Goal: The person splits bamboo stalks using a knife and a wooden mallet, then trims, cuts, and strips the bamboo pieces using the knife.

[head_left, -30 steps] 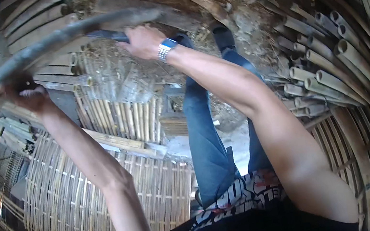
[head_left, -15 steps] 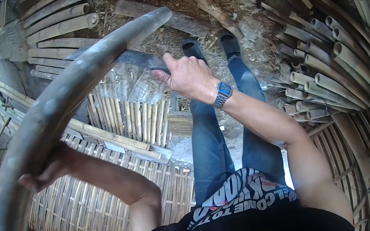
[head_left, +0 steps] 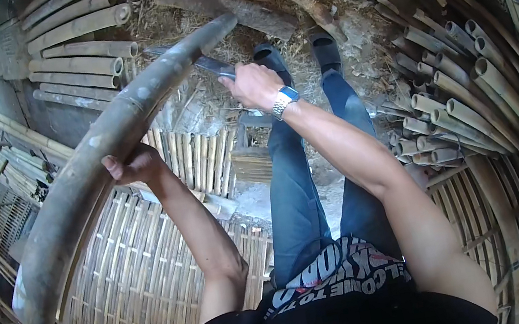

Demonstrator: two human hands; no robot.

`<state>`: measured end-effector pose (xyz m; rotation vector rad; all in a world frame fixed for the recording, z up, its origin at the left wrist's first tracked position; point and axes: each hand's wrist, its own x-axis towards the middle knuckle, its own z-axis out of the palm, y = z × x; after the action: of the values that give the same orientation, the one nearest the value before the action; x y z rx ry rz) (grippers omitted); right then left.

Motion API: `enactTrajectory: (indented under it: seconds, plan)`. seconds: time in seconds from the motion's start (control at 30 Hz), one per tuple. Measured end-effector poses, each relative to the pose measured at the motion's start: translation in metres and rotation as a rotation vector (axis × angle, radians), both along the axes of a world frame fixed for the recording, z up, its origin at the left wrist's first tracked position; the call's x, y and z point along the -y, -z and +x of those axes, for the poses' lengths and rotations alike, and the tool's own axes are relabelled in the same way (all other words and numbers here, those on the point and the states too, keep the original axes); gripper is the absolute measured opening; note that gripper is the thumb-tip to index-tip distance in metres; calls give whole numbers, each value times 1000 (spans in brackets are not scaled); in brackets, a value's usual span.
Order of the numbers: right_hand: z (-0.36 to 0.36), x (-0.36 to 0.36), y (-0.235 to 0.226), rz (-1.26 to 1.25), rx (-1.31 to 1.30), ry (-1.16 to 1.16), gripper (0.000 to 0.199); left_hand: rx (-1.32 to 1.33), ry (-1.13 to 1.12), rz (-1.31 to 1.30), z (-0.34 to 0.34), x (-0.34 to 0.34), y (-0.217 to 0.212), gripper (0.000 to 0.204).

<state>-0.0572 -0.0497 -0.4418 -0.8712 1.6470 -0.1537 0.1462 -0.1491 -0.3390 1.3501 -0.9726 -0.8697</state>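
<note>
A thick grey-brown bamboo pole [head_left: 93, 142] slants across the left side, from near my feet down to the lower left. My left hand [head_left: 135, 165] grips its underside around the middle, thumb showing and most fingers hidden behind it. In my right hand [head_left: 255, 86] is a long dark-bladed knife [head_left: 215, 66], held by its handle. The blade crosses the pole near its far end, and the tip shows beyond the other side. Whether it is in the bamboo or just beneath it, I cannot tell. A lighter strip runs along the pole's lower edge.
Cut bamboo lengths [head_left: 79, 29] lie in a row at the upper left. More bamboo tubes [head_left: 462, 109] are stacked on the right. Slatted bamboo panels [head_left: 134, 270] stand at lower left. A wooden plank [head_left: 228, 7] and a short log [head_left: 309, 1] lie ahead of my feet.
My left hand has moved up and right along with the pole, whose near end has swung inward. The knife and my right hand have shifted slightly farther away and left.
</note>
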Motion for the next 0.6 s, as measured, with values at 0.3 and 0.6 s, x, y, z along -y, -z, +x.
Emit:
enactTrajectory:
  seconds: [0.3,0.6]
  plan:
    - [-23,-1,-38,-140,-28,15,50,39,27,-108,-23,18,-53,97]
    - [-99,30,33,-141,52,-117,66,48,271,-79,-30,57,-10,96]
